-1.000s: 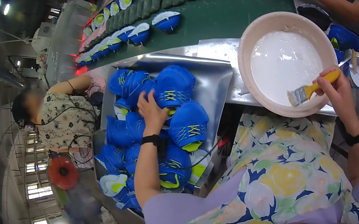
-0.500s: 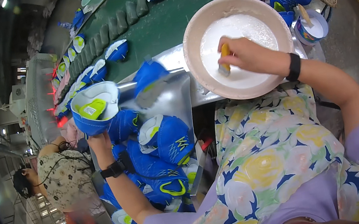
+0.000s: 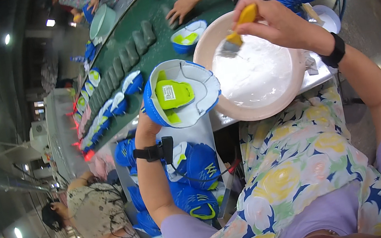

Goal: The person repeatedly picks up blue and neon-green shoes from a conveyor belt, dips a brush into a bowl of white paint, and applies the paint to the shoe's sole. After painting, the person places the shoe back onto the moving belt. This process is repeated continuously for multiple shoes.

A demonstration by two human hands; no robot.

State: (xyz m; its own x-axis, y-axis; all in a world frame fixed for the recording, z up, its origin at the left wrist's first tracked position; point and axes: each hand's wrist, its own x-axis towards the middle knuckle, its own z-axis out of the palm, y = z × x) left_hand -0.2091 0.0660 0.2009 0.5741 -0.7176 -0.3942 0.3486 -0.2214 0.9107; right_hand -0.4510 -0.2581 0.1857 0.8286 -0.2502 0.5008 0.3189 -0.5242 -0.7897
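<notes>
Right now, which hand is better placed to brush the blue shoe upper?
Right, I'd judge: the right hand holds the yellow-handled brush over the basin of white liquid. The left hand is occupied, holding up the blue shoe upper with its open inside showing.

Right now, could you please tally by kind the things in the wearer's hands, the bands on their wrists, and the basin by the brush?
Blue shoe upper in the left hand: 1
Yellow-handled brush in the right hand: 1
Black wristbands: 2
Pale pink basin: 1
Total: 5
</notes>
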